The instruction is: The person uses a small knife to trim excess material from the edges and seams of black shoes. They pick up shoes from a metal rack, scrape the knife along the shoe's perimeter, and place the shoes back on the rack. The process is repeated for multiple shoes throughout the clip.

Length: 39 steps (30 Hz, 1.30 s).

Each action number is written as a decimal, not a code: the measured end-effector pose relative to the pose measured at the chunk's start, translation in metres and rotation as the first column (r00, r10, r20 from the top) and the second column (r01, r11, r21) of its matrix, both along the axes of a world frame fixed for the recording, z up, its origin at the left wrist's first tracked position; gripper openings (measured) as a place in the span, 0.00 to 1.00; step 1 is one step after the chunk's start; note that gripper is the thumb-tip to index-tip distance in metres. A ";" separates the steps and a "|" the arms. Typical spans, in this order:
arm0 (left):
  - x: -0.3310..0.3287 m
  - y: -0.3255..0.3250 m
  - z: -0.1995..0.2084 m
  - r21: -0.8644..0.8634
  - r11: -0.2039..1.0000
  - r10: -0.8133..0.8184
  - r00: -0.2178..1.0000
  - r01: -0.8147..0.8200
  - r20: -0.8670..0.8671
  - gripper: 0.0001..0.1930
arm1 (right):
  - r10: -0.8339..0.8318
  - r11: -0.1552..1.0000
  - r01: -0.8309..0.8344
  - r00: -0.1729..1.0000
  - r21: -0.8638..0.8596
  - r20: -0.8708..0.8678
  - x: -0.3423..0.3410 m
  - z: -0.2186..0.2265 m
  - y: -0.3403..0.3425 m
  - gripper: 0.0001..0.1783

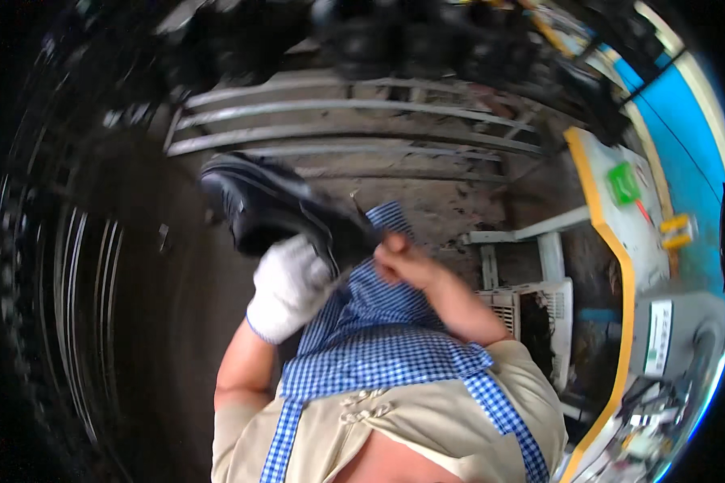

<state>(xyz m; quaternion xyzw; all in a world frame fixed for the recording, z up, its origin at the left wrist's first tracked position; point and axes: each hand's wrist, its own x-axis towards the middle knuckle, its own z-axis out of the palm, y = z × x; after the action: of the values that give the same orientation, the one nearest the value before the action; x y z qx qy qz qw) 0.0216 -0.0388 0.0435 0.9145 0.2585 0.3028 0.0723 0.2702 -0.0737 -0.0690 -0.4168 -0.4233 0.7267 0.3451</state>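
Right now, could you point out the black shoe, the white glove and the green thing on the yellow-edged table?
Black shoe [290, 201]: head view, middle of its upper.
White glove [287, 290]: head view, middle of the glove.
Green thing [623, 183]: head view, middle of its green surface.

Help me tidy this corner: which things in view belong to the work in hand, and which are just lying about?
In hand:
- black shoe
- white glove, worn on the left hand
- bare right hand, at the shoe's right end

Seemingly just lying about:
- green object
- yellow object
- white crate
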 end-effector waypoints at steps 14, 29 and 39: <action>0.016 -0.009 0.015 -0.050 0.976 -0.171 0.892 0.210 0.419 0.14 | -0.461 0.575 0.802 0.479 0.159 -0.747 0.094 0.043 -0.047 0.41; 0.006 -0.028 -0.059 -0.298 0.954 0.066 0.952 0.028 0.300 0.10 | -0.768 0.553 0.830 0.471 -0.077 -0.433 0.313 0.125 0.112 0.41; -0.006 -0.036 -0.074 -0.397 0.918 0.131 0.953 -0.013 0.272 0.09 | -0.774 0.604 0.796 0.593 0.020 -0.224 0.309 0.084 0.037 0.22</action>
<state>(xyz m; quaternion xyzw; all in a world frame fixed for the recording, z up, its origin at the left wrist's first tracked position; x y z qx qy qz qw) 0.0152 -0.0751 -0.0309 0.8164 0.3339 0.3795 0.2794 0.5795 -0.0363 0.0152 -0.4673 -0.2026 0.5103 0.6929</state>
